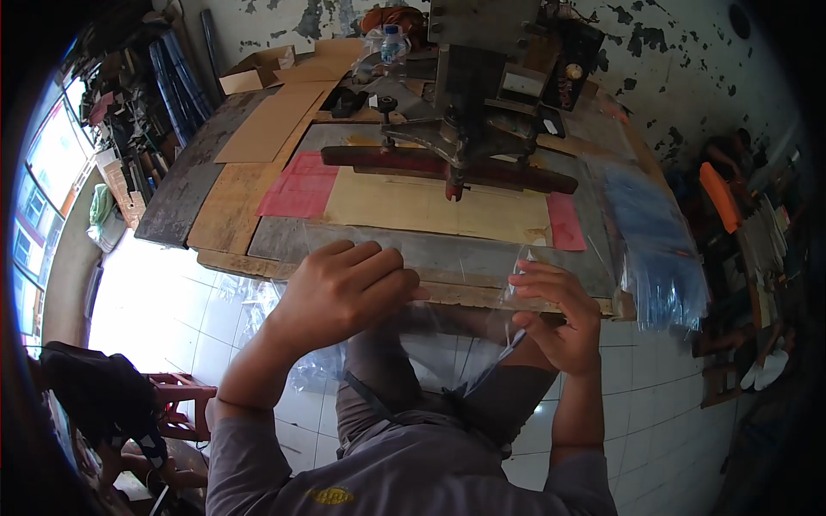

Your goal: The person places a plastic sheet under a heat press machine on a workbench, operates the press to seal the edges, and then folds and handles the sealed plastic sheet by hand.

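Note:
A thin clear plastic sheet [456, 344] spans the space between my hands, over my lap and in front of the table edge. My left hand [348, 288] is closed, its fingers curled down on the sheet's left side. At the sheet's right edge, my right hand [564, 314] has its fingers loosely bent and the thumb below them, with the plastic at the fingertips. Beyond my hands, a press machine [456, 138] holds a long red bar [525, 175] above a cream board [413, 211] with pink pieces [297, 185] at its ends.
A stack of bluish clear plastic sheets [654, 241] hangs over the table's right edge. Cardboard [271, 125] lies at the left, and a water bottle [391, 45] stands at the back. More clear plastic [258, 310] hangs below the front edge. Other people [736, 155] are at the right.

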Available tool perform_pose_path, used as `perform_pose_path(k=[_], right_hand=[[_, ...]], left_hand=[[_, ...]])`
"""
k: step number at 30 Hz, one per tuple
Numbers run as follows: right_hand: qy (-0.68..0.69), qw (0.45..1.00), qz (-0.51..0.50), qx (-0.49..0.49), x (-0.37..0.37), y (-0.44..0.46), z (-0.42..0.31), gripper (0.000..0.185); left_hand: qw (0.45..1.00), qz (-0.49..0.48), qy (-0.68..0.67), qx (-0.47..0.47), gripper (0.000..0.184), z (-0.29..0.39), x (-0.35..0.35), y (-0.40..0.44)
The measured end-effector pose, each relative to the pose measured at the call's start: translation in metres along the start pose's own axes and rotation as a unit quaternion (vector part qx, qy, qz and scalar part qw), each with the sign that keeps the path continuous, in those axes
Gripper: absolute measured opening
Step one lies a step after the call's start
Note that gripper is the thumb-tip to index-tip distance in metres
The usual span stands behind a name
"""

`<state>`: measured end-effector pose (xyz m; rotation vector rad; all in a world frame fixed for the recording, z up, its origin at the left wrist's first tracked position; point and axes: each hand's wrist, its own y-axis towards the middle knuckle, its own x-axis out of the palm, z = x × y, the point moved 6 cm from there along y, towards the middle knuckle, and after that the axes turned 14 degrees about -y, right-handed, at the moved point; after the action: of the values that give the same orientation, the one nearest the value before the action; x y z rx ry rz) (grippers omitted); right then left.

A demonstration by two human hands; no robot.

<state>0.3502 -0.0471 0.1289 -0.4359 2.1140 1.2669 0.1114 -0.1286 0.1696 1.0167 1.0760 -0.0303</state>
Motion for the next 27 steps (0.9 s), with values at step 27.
perform_pose_path(k=[27], right_hand=[[0.166,0.965,0.131,0.153,0.019,-0.045,0.075,0.006]], left_hand=[[0.952,0.147,-0.223,-0.153,0.021,-0.068,0.041,-0.072]])
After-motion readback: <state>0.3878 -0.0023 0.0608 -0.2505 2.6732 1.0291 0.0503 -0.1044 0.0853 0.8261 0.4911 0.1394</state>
